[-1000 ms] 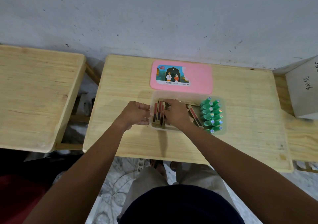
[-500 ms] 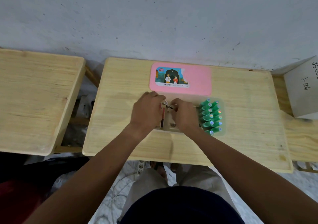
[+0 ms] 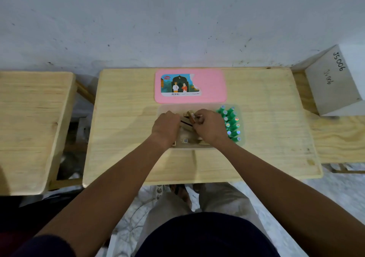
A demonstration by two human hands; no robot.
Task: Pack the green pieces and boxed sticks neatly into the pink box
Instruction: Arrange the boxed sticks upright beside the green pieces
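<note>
A translucent box (image 3: pixel 241 144) lies on the middle wooden table, its pink lid (image 3: pixel 211 87) flat just behind it. Several green pieces (image 3: pixel 230 122) stand in two rows at the box's right end. Small boxed sticks (image 3: pixel 188 118) fill the left and middle part. My left hand (image 3: pixel 166 127) and my right hand (image 3: pixel 210 127) are both inside the box, fingers closed on the boxed sticks between them. One stick box is tilted up at my right fingertips. The boxes under my hands are mostly hidden.
The wooden table (image 3: pixel 122 130) has bare wood left, right and in front of the box. A second table (image 3: pixel 33 126) stands to the left across a gap. A grey carton (image 3: pixel 333 85) marked JS006 sits at the far right. The wall is just behind.
My left hand moved from outside the box's left end to inside it, beside my right hand. The stick boxes have been shifted and one is now tilted up.
</note>
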